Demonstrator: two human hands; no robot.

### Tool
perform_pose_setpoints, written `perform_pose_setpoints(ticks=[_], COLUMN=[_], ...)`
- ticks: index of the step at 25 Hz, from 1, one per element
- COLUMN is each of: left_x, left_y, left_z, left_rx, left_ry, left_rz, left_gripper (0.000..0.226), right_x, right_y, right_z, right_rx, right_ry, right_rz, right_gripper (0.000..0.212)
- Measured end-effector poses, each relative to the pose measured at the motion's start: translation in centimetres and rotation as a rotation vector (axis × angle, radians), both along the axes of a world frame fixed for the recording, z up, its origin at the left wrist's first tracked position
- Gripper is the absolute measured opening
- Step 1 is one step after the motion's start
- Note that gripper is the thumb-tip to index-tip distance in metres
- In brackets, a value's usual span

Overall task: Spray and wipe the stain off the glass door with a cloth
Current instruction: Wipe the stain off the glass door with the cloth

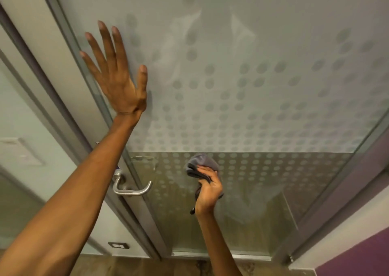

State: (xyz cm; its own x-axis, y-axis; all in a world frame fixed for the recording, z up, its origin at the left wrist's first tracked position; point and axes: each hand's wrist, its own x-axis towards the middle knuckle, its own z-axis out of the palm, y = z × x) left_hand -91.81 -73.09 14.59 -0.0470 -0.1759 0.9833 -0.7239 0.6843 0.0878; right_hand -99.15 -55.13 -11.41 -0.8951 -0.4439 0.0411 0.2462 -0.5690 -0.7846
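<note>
Bunching a soft, light grey cloth (pixel 202 166) in closed fingers, the right hand (pixel 208 191) presses it apparently against the glass door (pixel 252 86), at four o'clock from the flat-open, empty left hand (pixel 117 73).

Counts: 2 hands, left hand (pixel 117 79) and right hand (pixel 208 193). 1 grey cloth (pixel 201 166). 1 glass door (pixel 273 86), frosted w/ dots, too many to count. 1 metal door handle (pixel 132 188). 1 wall switch plate (pixel 23 153). 1 small dark plate (pixel 118 245) low on frame.
</note>
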Motion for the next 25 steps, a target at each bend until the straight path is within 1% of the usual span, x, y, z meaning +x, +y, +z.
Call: perform_pose_setpoints(ticks=[2,3,5,7,9,10,11,12,13,14,15,16,17,19,20,22,25], left_x=[0.0,-0.1,-0.2,-0.2,-0.1,-0.1,-0.1,-0.1,-0.1,-0.2,-0.2,-0.3,-0.4,-0.3,-0.3,-0.3,-0.2], left_y=[-0.5,-0.7,-0.8,-1.0,-1.0,-1.1,-1.1,-1.0,-0.9,-0.8,-0.9,-1.0,-1.0,-0.9,-0.8,-0.4,-0.1], left_z=[-0.3,-0.3,-0.1,-0.2,-0.1,-0.1,0.0,-0.1,-0.1,-0.2,-0.2,-0.3,-0.3,-0.2,-0.1,0.0,0.1], left_rx=[-0.002,-0.004,-0.011,-0.023,-0.016,-0.011,-0.011,-0.010,-0.009,-0.009,-0.013,-0.019,-0.020,-0.020,-0.023,-0.019,-0.004], left_ry=[0.000,-0.004,0.001,0.015,0.035,0.048,0.058,0.066,0.074,0.080,0.084,0.080,0.074,0.064,0.058,0.047,0.048], left_rz=[-0.004,-0.006,-0.023,-0.010,-0.014,-0.030,-0.043,-0.052,-0.052,-0.040,-0.023,-0.011,-0.005,0.009,0.014,0.018,0.021], left_gripper=[0.089,0.089,0.089,0.090,0.091,0.091,0.092,0.093,0.093,0.094,0.094,0.093,0.093,0.093,0.093,0.094,0.099], right_x=[2.0,2.6,3.2,3.4,3.6,3.5,3.1,2.5,1.9,1.2,0.7,0.2,-0.1,-0.9,-1.5,-3.8,-8.1], right_y=[-1.6,-2.1,-3.0,-3.7,-3.9,-3.9,-3.8,-3.9,-4.0,-3.8,-3.7,-3.5,-3.2,-1.9,-1.4,0.1,3.7], right_z=[0.6,0.8,0.8,0.1,-0.6,-0.6,-0.5,-0.3,-0.1,0.0,0.1,-0.1,-0.3,-1.0,-0.8,-0.9,-0.8], right_rx=[-0.001,0.006,0.045,0.117,0.271,0.314,0.329,0.330,0.378,0.474,0.570,0.648,0.720,0.839,0.891,0.956,0.895], right_ry=[0.142,0.213,0.434,0.719,1.077,1.261,1.429,1.566,1.701,1.838,1.929,1.959,1.950,1.836,1.828,1.899,2.139], right_rz=[0.045,0.055,0.058,0.063,0.046,0.055,0.110,0.202,0.332,0.478,0.605,0.686,0.719,0.753,0.746,0.736,0.615], right_gripper=[0.025,0.028,0.026,0.024,0.035,0.038,0.034,0.027,0.023,0.024,0.027,0.030,0.032,0.034,0.035,0.036,0.027])
